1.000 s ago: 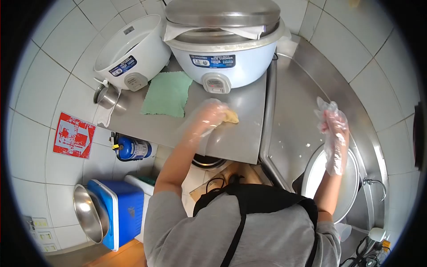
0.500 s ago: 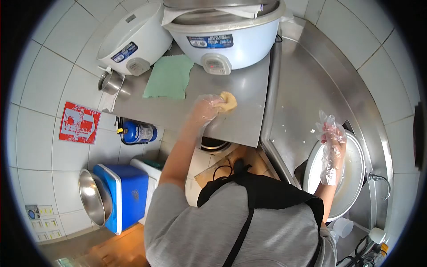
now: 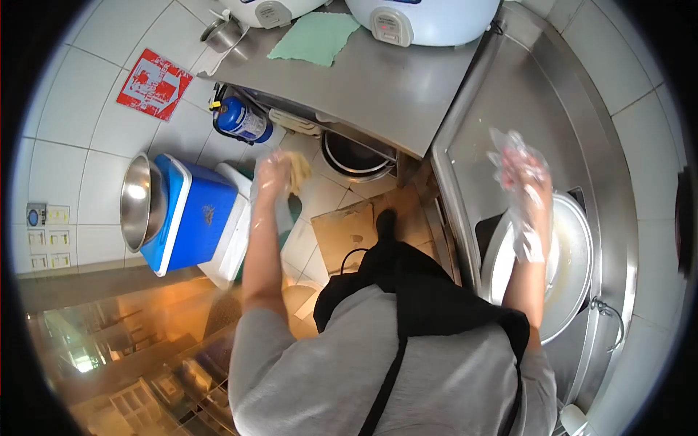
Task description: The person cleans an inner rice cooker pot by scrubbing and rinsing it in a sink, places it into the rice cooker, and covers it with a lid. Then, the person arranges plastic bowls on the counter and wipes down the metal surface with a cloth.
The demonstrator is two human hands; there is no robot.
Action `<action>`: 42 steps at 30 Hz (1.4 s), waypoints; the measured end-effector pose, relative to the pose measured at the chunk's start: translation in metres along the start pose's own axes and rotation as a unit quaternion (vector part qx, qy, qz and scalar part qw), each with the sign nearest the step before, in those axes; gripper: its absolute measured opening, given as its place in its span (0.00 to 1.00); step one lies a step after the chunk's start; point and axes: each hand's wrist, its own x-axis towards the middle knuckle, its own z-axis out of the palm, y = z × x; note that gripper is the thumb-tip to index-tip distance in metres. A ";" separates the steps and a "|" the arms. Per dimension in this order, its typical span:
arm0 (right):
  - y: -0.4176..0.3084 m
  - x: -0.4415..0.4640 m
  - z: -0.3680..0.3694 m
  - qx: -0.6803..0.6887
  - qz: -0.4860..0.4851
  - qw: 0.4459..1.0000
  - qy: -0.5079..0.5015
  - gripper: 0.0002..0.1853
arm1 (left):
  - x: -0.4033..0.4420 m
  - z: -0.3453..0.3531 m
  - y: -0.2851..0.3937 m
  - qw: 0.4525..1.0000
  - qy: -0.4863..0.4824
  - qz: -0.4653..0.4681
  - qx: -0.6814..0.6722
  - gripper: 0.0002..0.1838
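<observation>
My left hand (image 3: 270,178), in a clear plastic glove, is shut on a yellowish cloth (image 3: 297,173). It hangs in the air off the front of the steel table (image 3: 378,80), on the side of the blue cooler box. My right hand (image 3: 525,174), also in a loose clear glove, is raised over the steel sink counter (image 3: 502,109), beside a large round white basin (image 3: 574,269). Its fingers are curled together, and the wrinkled plastic hides what they hold, if anything. A green cloth (image 3: 316,38) lies on the table before the rice cookers (image 3: 436,18).
A blue cooler box (image 3: 200,218) with a steel bowl (image 3: 138,203) against it stands at left. A blue fire extinguisher (image 3: 243,120) is by the wall. Under the table is a dark round pot (image 3: 356,154); cardboard (image 3: 349,232) covers part of the floor.
My left hand has lifted the yellowish cloth off the steel table and swung it left. My right hand has moved slightly up and left. The view has tilted down and left.
</observation>
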 end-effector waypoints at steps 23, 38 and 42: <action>0.057 -0.176 -0.138 -0.045 0.073 0.980 0.182 0.13 | 0.055 0.235 0.250 0.929 -0.126 0.262 -0.231 0.21; 0.077 -0.021 -0.054 0.013 -0.011 1.000 0.014 0.33 | -0.068 0.175 0.266 0.778 -0.259 0.097 -0.565 0.15; 0.089 0.031 -0.047 0.122 -0.022 0.989 0.085 0.29 | -0.089 0.228 0.281 0.766 -0.363 0.112 -0.518 0.27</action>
